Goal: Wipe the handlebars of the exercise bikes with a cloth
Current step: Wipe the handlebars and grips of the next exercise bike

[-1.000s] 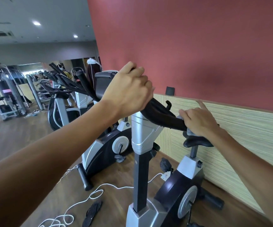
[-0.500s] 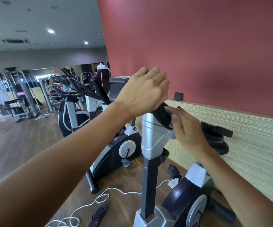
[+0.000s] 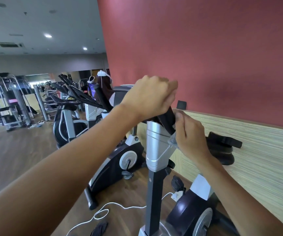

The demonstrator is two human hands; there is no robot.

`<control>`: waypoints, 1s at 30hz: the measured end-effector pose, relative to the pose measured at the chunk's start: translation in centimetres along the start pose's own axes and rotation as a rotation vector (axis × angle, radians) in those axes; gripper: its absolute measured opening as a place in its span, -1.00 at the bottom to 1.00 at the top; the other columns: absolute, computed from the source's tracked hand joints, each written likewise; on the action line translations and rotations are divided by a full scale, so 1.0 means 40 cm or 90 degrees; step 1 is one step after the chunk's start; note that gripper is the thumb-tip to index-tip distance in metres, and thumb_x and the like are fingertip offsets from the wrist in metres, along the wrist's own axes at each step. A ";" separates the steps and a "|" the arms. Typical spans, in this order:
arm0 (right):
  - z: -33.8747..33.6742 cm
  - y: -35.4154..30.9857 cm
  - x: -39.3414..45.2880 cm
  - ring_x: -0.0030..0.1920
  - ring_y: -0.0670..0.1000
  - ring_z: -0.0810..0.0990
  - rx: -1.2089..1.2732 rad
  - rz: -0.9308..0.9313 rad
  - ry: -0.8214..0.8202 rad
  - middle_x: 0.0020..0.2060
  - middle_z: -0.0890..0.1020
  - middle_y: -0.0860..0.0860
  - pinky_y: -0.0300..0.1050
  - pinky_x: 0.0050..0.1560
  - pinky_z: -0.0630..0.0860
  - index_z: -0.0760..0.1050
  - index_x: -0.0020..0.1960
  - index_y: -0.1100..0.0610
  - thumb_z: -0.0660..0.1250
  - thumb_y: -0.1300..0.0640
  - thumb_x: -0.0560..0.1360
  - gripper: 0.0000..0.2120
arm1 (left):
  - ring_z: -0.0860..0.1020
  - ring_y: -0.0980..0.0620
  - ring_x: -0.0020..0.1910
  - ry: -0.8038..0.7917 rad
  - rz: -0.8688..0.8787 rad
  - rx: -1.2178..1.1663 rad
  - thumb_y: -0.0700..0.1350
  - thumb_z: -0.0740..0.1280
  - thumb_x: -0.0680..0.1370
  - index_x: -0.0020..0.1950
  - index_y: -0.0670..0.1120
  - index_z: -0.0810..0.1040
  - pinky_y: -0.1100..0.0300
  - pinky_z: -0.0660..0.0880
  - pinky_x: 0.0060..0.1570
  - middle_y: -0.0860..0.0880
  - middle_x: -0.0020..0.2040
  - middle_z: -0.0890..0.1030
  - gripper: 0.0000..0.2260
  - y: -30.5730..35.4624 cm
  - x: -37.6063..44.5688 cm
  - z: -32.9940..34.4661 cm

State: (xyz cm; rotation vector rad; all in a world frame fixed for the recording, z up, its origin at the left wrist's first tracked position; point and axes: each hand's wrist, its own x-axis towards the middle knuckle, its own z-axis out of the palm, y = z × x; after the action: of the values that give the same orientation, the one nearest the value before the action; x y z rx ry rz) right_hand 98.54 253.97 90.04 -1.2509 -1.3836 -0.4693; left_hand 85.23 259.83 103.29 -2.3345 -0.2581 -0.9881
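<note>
The nearest exercise bike has a silver post [image 3: 156, 143] topped by a black handlebar [image 3: 167, 119]. My left hand [image 3: 151, 97] grips the top of that handlebar from above. Just right of the post, my right hand [image 3: 190, 136] holds a small grey cloth [image 3: 173, 139] against the lower part of the black bar. Only a corner of the cloth shows under my fingers. The bike's black saddle [image 3: 222, 147] sits behind my right hand, close to the wall.
A second bike [image 3: 113, 164] stands just left of mine, with more bikes and weight machines [image 3: 13, 106] beyond. A white cable [image 3: 106, 208] and a black sandal [image 3: 99, 229] lie on the wooden floor. A red wall with striped lower panelling [image 3: 256, 159] runs along the right.
My right hand with the cloth slid from the outer end of the handlebar inward to the post. My left hand kept its grip on top. My view has swung slightly.
</note>
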 end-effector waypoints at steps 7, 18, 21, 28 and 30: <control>-0.059 0.114 -0.094 0.10 -0.06 0.57 -0.045 0.039 -0.019 0.08 0.58 -0.10 0.08 0.15 0.52 0.50 0.34 0.10 0.01 0.02 0.67 -0.60 | 0.44 -0.15 -0.38 0.059 -0.034 -0.070 -0.17 0.24 0.52 0.04 -0.07 0.59 0.04 0.47 -0.22 0.14 -0.41 0.36 -0.83 0.018 0.003 0.018; -0.058 0.005 -0.059 0.34 -0.14 0.51 0.077 0.012 -0.080 0.31 0.54 -0.08 -0.22 0.35 0.42 0.39 0.50 0.08 0.28 0.07 0.61 -0.53 | 0.45 -0.16 -0.29 0.102 -0.126 -0.111 -0.15 0.20 0.52 0.02 0.08 0.56 -0.01 0.49 -0.15 0.08 -0.40 0.40 -0.80 0.033 0.012 0.032; -0.022 0.001 -0.053 0.15 -0.29 0.49 -0.001 -0.028 -0.043 0.11 0.53 -0.09 -0.44 0.15 0.37 0.40 0.41 0.16 0.20 0.08 0.64 -0.63 | 0.48 -0.20 -0.21 0.103 -0.137 -0.121 -0.16 0.18 0.53 0.02 0.11 0.53 -0.03 0.50 -0.08 0.06 -0.30 0.49 -0.78 0.034 0.015 0.036; 0.138 -0.020 -0.060 0.22 0.09 0.56 -0.107 -0.115 0.342 0.25 0.53 0.18 -0.17 0.14 0.49 0.41 0.39 0.34 0.19 0.06 0.67 -0.58 | 0.49 -0.15 -0.13 0.193 -0.154 -0.143 -0.23 0.19 0.45 -0.07 0.10 0.55 0.06 0.37 -0.16 0.05 -0.11 0.60 -0.74 0.046 0.004 0.047; 0.155 0.038 -0.100 0.30 0.15 0.54 -0.203 -0.156 0.373 0.31 0.49 0.22 -0.10 0.25 0.52 0.36 0.43 0.35 0.20 0.06 0.69 -0.56 | 0.47 -0.14 -0.13 0.199 -0.142 -0.154 -0.24 0.20 0.47 -0.06 0.09 0.58 0.08 0.30 -0.21 0.03 -0.09 0.57 -0.74 0.044 -0.002 0.043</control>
State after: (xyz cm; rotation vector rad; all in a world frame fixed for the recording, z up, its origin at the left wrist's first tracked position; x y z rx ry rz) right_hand 96.09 258.13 84.26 -1.0696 -0.9789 -1.1636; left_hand 86.85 259.42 101.51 -2.3518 -0.2908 -1.5508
